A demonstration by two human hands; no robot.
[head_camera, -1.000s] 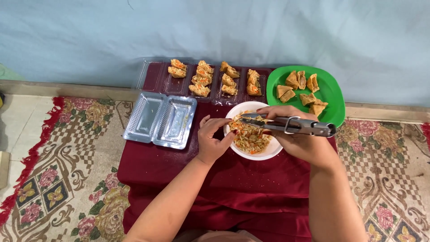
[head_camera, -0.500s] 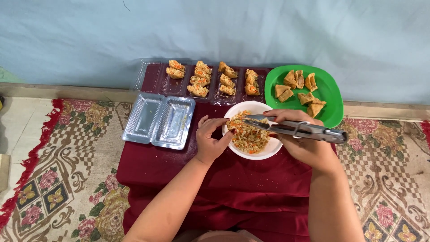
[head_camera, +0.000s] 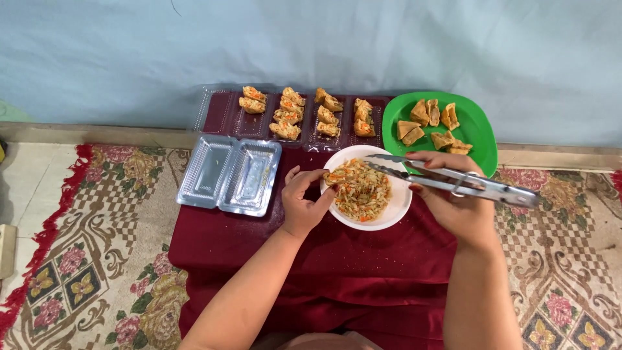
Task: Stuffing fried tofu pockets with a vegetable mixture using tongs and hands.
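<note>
Pinching a filled pastry [head_camera: 332, 176] between left-hand fingers [head_camera: 322, 188], over the white bowl [head_camera: 396, 209].

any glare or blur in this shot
Head view: soft, even light, with glare only on the empty clear plastic trays and a glint on the metal tongs in the right hand; the white bowl and left hand look sharp.
</note>
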